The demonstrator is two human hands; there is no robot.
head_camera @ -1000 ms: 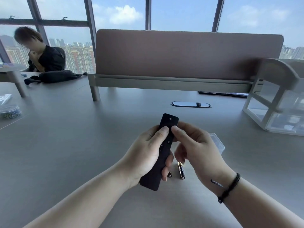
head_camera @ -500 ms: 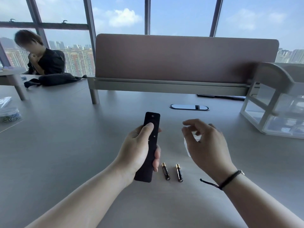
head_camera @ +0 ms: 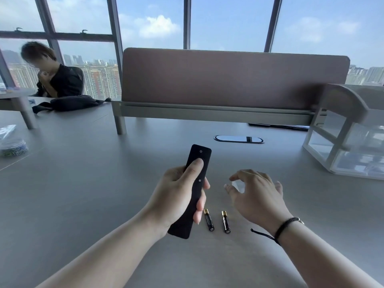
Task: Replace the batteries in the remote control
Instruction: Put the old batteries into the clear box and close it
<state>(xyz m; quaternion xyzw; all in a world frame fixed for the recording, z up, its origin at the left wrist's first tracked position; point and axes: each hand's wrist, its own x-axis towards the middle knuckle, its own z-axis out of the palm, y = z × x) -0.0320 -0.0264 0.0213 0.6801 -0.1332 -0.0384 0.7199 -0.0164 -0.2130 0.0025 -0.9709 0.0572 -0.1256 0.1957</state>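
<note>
1. Batteries (head_camera: 217, 221) lie loose on the grey table (head_camera: 83, 183), two side by side just right of the remote's lower end; being round, they would likely roll if a hand knocks them.
2. Mix-up is the other risk — nothing visible tells whether these two are spent or fresh, so the wrong pair could go in.
3. Left hand (head_camera: 178, 196) grips the black remote (head_camera: 192, 189) button side up above the table, fingers curled round its body, thumb on the round pad. Its battery cover faces away, unseen.
4. Right hand (head_camera: 255, 196) hovers near the batteries — fingers spread, loosely bent, holding nothing.
</note>
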